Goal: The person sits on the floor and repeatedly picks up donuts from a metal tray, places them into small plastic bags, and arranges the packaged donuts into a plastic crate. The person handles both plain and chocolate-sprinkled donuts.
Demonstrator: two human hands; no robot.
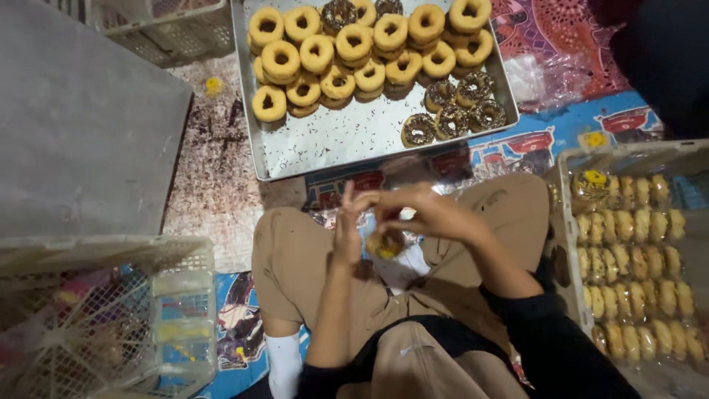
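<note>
Both hands, left hand [347, 233] and right hand [425, 210], pinched one doughnut [385, 244] over lap; light fingertip grip seemed best, avoiding crushing.

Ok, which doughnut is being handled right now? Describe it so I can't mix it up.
Start at the metal tray of doughnuts at the top, then drop to the lap below. The doughnut sits between the left hand and right hand. It is the only one off the tray and not yet packed in the side crate.
</note>
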